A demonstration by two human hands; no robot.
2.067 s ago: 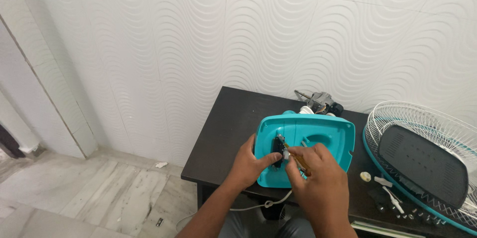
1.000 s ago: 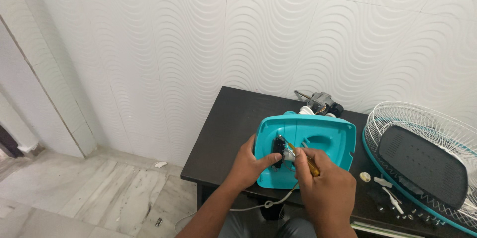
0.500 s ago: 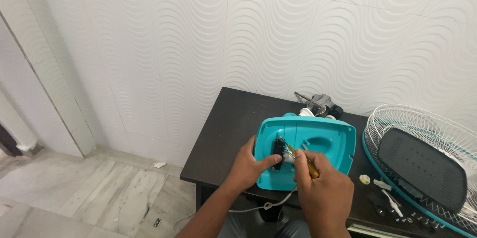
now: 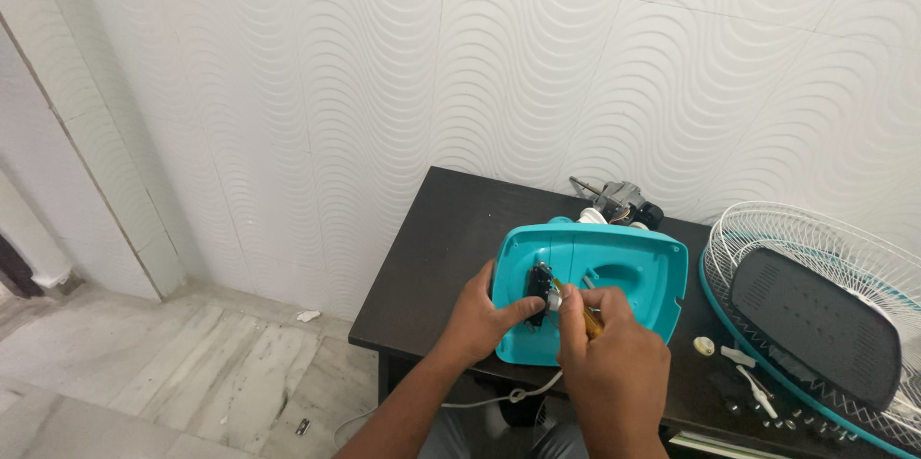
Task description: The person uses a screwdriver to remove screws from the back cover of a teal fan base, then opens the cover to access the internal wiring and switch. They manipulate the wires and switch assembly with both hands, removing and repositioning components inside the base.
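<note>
- Wall: white tiles with a raised wave pattern, directly behind the table
- Floor: pale marble-look slabs at lower left, with a small scrap lying near the wall
- Table: dark rectangular top, set against the wall; all parts listed below rest on it
- Fan guard: white wire grille with a teal rim, at the right end of the table, with a dark grey panel lying in it
- Teal housing: shallow tray-shaped plastic shell, near the middle of the table, open side up, just left of the fan guard
- Motor: metal unit with shaft, behind the teal housing, near the wall
- Right hand: fingers closed around a screwdriver with a yellow handle; the tip points into the teal housing
- Left hand: fingers gripping the left edge of the teal housing, thumb pressed on a black switch block inside it
- White cable: hangs below the front table edge
- Small loose parts and screws: scattered on the table between the teal housing and the fan guard
</note>
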